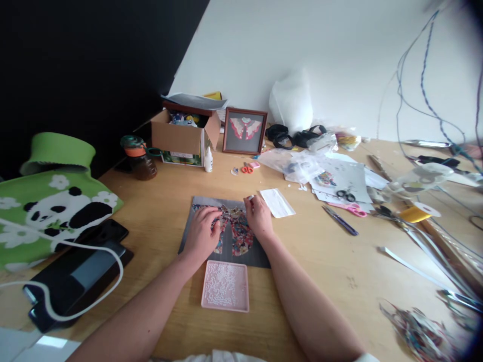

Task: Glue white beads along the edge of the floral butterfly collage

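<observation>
A small floral-patterned fabric collar (243,239) lies on a dark grey sheet (260,259) in front of me. My left hand (204,229) rests over the collar's left side, fingers stretched and slightly bent, with nothing visible in them. On the other side, my right hand (258,217) is closed at the collar's upper right edge. A small whitish tip shows at its fingers, too small to name. Beads or trim run along the collar's neckline between the hands. Just below the sheet sits a pink square tray (247,286) of small white beads.
Behind stand a framed collar (245,130), a glue bottle (209,160), a cardboard box (177,133) and a drink bottle (139,158). A white packet (277,202), pink scissors (352,209) and a purple-handled tool (341,221) lie right. Left are a panda bag (56,211) and white cable (119,271).
</observation>
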`<action>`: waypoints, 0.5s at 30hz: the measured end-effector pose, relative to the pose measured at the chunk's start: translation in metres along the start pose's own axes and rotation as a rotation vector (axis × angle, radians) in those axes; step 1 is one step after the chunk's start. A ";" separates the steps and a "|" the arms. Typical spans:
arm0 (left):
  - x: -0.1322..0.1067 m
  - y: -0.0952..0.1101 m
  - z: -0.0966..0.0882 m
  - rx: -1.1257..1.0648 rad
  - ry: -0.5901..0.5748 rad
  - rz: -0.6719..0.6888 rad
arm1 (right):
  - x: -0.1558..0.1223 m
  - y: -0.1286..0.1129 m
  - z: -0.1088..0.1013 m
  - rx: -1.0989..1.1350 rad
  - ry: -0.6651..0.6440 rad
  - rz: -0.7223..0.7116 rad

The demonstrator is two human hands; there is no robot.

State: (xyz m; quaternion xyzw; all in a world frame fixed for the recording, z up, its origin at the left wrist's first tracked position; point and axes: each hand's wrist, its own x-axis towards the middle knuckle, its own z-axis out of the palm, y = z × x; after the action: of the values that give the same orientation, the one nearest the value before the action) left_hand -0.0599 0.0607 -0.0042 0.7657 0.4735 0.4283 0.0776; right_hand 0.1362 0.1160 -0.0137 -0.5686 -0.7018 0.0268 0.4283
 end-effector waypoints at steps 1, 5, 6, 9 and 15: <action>0.000 0.000 0.000 0.001 0.000 -0.001 | 0.000 0.000 0.000 -0.006 -0.004 -0.002; -0.001 -0.001 0.001 -0.001 0.000 -0.002 | 0.000 -0.001 0.000 -0.019 -0.013 -0.001; -0.001 -0.001 0.001 -0.001 0.000 -0.003 | 0.000 -0.001 0.000 -0.018 -0.013 -0.002; -0.001 -0.001 0.001 -0.001 -0.004 -0.007 | -0.001 -0.001 0.000 -0.017 -0.015 -0.009; -0.001 0.000 0.001 -0.003 -0.011 -0.012 | -0.001 -0.002 0.000 -0.023 -0.031 -0.024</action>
State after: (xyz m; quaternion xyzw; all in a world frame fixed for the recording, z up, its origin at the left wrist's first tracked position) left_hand -0.0592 0.0600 -0.0053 0.7651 0.4768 0.4245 0.0838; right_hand 0.1349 0.1148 -0.0133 -0.5644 -0.7156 0.0224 0.4109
